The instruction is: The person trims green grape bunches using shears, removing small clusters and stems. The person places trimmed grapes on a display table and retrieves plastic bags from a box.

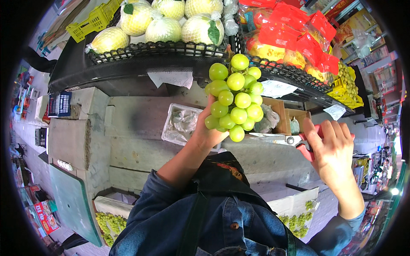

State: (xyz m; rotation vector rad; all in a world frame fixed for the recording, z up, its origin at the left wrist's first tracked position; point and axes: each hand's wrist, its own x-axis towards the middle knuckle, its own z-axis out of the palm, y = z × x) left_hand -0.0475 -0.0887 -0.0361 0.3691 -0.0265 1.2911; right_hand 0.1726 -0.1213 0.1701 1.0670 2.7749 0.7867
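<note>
A bunch of green grapes (238,99) rests in my left hand (206,132), which cups it from behind and below. Its fingers are mostly hidden by the fruit. To the right, my right hand (333,150) grips red-handled scissors (288,140) by their handles. The metal blades point left, just below the bunch, and I cannot tell whether they touch a grape. Behind the top of the grapes runs the rim of a black plastic crate (160,48) holding pomelos (163,30) in netting and clear wrap.
Red-topped bags of fruit (288,38) fill the neighbouring crate, with a yellow crate of small fruit (346,86) beyond. Below the stand sit a white foam box (165,128) holding plastic bags and a cardboard box (278,115). A green tabletop (72,201) lies at lower left.
</note>
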